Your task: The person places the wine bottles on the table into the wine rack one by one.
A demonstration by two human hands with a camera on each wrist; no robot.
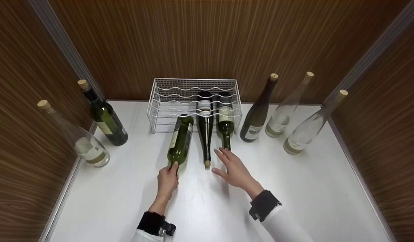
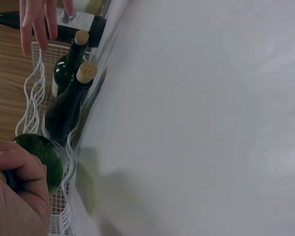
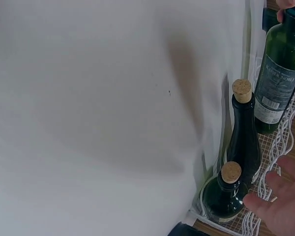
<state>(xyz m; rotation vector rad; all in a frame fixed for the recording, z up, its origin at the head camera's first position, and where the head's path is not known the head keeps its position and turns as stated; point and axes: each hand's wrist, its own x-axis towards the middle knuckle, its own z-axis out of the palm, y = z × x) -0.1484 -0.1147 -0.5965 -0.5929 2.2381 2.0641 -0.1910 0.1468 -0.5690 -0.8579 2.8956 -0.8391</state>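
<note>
My left hand grips a green wine bottle by its neck, the base pointing at the white wire rack. In the right wrist view this bottle shows a grey label. Two corked bottles lie in the rack with their necks toward me: a dark slender bottle in the middle and a green bottle at the right. My right hand, fingers spread and holding nothing, is beside the right bottle's neck and overlaps its end in the head view.
Left of the rack stand a clear bottle and a dark green bottle. To its right are a brown bottle and two clear bottles, one nearer and one farther. Wood-grain panels enclose the white table.
</note>
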